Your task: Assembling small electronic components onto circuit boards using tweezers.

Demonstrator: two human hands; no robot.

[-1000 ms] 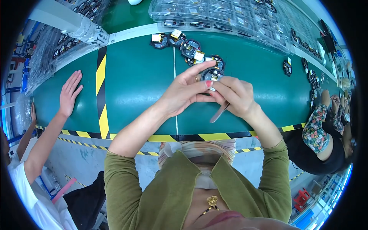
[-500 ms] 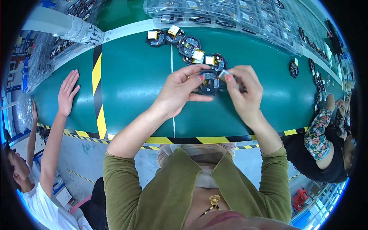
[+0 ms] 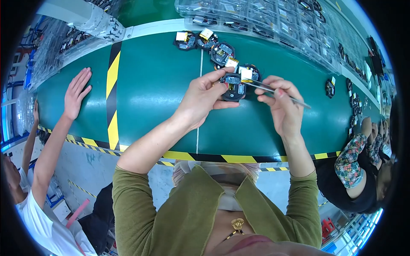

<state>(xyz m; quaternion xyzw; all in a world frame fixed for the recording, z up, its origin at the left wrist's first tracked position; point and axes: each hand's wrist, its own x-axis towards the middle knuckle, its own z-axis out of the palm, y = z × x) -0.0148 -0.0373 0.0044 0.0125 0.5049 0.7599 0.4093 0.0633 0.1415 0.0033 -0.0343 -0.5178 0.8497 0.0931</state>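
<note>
A round black device housing with a bare circuit board [image 3: 233,88] is gripped at its left side by my left hand [image 3: 204,97], thumb on top and fingers around the rim. My right hand [image 3: 283,98] pinches a pair of metal tweezers [image 3: 294,100], whose tips point left to a small silver battery cell [image 3: 246,75] with yellow tape at the housing's upper right. Whether the tips grip the cell or only touch it, I cannot tell. Just beyond lie similar round housings [image 3: 222,54], several with silver-and-yellow cells.
Stacked clear plastic trays [image 3: 273,21] full of such units line the far side of the green table [image 3: 153,98]. Another housing [image 3: 330,88] lies at the right. Yellow-black tape [image 3: 112,94] crosses the left side. A co-worker's hand [image 3: 77,94] rests there; another person [image 3: 352,162] sits at right.
My right hand has drawn back to the right, and tweezers now show in it. The silver cell it was fingering now stands at the housing's upper right. My left hand keeps its hold.
</note>
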